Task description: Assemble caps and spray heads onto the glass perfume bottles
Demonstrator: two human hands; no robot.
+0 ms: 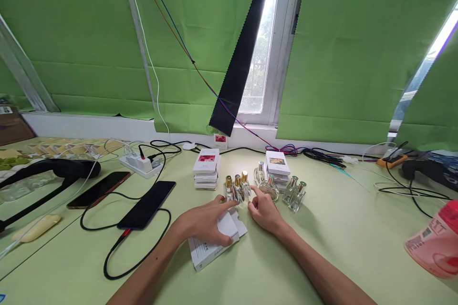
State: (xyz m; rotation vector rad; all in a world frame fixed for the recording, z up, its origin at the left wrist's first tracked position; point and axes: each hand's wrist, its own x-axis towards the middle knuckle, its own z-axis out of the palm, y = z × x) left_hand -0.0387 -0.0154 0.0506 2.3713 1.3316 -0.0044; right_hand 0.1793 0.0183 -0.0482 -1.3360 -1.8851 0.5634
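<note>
My left hand [206, 223] lies over a small white carton [212, 253] on the table, thumb and fingers gripping it. The carton's end flap [240, 223] stands open towards the right. Just beyond, a few small glass perfume bottles with gold caps [237, 190] stand close together. The left fingertips reach their near side. My right hand [265, 209] rests at their right, index finger stretched out against the rightmost one and the other fingers curled, holding nothing. Silver-capped glass bottles [269, 189] stand behind it, and a pair of greenish-capped bottles [294, 194] to its right.
Stacks of white cartons stand at the back left [206, 167] and back right [277, 164]. Two phones [147, 205] with cables, a power strip [141, 165] and a black strap-like device [53, 167] lie left. A pink pouch [436, 243] stands far right. Cables run along the wall.
</note>
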